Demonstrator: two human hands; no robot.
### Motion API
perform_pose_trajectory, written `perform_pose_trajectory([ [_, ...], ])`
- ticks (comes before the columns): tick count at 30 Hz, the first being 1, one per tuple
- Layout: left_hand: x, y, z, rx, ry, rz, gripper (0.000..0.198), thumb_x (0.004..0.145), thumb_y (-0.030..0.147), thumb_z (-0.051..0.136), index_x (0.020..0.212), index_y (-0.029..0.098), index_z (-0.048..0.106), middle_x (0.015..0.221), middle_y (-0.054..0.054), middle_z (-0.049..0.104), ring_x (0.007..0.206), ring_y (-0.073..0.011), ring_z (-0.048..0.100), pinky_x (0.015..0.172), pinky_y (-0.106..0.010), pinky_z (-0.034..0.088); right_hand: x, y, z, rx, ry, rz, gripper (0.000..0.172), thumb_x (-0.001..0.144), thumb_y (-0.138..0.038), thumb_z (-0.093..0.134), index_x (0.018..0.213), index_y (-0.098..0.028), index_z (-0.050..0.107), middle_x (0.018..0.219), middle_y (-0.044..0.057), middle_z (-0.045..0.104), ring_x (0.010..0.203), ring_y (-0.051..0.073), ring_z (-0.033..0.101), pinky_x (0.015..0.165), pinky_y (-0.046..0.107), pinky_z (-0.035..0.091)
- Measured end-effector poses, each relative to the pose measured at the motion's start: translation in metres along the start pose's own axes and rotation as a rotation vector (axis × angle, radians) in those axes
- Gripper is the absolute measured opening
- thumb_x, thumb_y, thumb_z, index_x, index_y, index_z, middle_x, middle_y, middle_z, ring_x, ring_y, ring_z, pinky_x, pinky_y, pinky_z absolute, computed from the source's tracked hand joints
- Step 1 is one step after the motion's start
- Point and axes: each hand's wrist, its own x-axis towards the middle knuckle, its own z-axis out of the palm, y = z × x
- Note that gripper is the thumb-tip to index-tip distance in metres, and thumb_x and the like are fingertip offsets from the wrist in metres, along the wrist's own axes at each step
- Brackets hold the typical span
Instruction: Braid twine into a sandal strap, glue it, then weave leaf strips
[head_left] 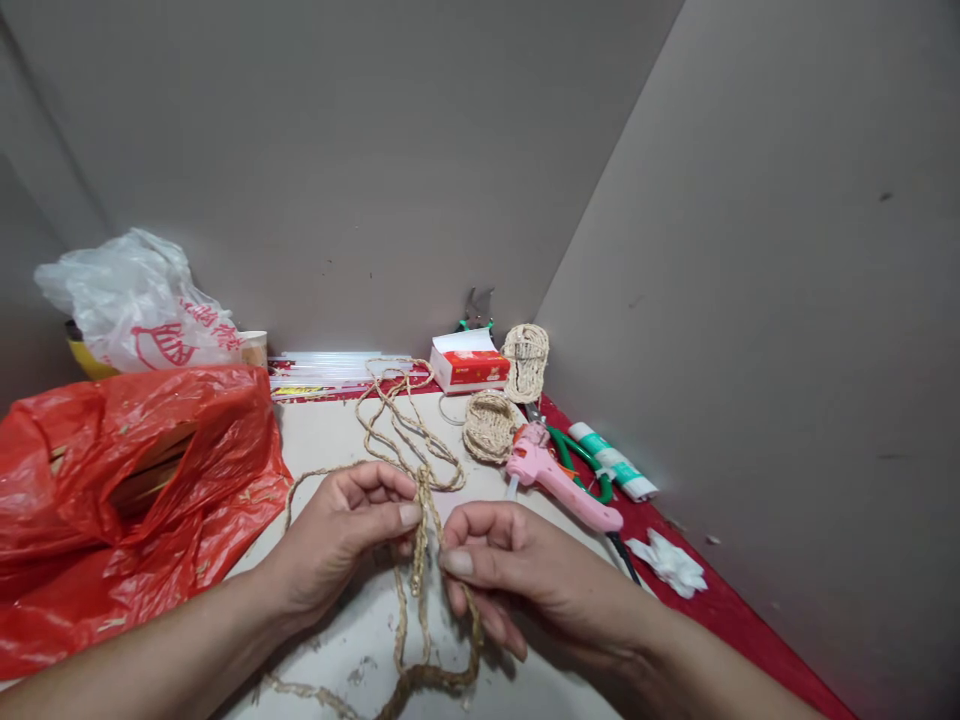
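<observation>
My left hand (352, 535) and my right hand (502, 565) meet at the middle of the table, both pinched on a braided length of tan jute rope (420, 540). The braid hangs upright between my thumbs. Loose strands of the same rope loop away toward the back of the table and curl under my wrists near the front edge. Both hands are closed, fingers curled in on the rope.
A red plastic bag (127, 480) fills the left side, with a white plastic bag (135, 305) behind it. A pink glue gun (559, 480), green-handled scissors (581, 462), a glue tube (615, 462), two small woven jute pieces (491, 425), a red-and-white box (471, 362) and crumpled tissue (667, 562) lie at the right.
</observation>
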Motion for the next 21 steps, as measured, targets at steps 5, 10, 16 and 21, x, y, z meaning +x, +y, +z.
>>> perform_pose_trajectory([
  [5, -0.001, 0.0, 0.001, 0.047, 0.029, 0.028, 0.015, 0.07, 0.021, 0.075, 0.079, 0.015, 0.063, 0.061, 0.002, 0.058, 0.055, -0.0084, 0.05, 0.058, -0.022, 0.039, -0.001, 0.003, 0.003, -0.003, 0.022, -0.01, 0.034, 0.068, -0.039, 0.078, 0.072, -0.013, 0.056, 0.059, 0.002, 0.067, 0.033, 0.004, 0.052, 0.03, 0.01, 0.038],
  [10, -0.001, -0.001, 0.003, 0.081, 0.035, 0.045, 0.014, 0.069, 0.021, 0.075, 0.077, 0.016, 0.064, 0.061, 0.003, 0.057, 0.055, -0.0079, 0.048, 0.057, -0.022, 0.038, 0.001, 0.007, 0.006, -0.072, 0.057, -0.022, 0.039, 0.067, -0.045, 0.077, 0.067, -0.013, 0.056, 0.051, 0.0, 0.062, 0.033, 0.005, 0.05, 0.03, 0.011, 0.037],
  [16, -0.001, -0.001, 0.003, 0.1, 0.025, 0.048, 0.014, 0.069, 0.022, 0.075, 0.076, 0.016, 0.065, 0.059, 0.003, 0.057, 0.053, -0.0077, 0.047, 0.055, -0.021, 0.036, 0.003, 0.01, 0.005, -0.119, 0.044, -0.031, 0.039, 0.07, -0.046, 0.074, 0.066, -0.013, 0.056, 0.049, -0.003, 0.06, 0.032, 0.004, 0.048, 0.031, 0.011, 0.037],
  [21, -0.001, -0.001, 0.003, 0.109, 0.03, 0.05, 0.013, 0.07, 0.02, 0.075, 0.076, 0.016, 0.065, 0.059, 0.004, 0.056, 0.054, -0.007, 0.046, 0.054, -0.02, 0.035, 0.004, 0.012, 0.003, -0.117, 0.058, -0.011, 0.037, 0.07, -0.044, 0.076, 0.065, -0.013, 0.056, 0.054, -0.001, 0.063, 0.034, 0.004, 0.05, 0.031, 0.01, 0.037],
])
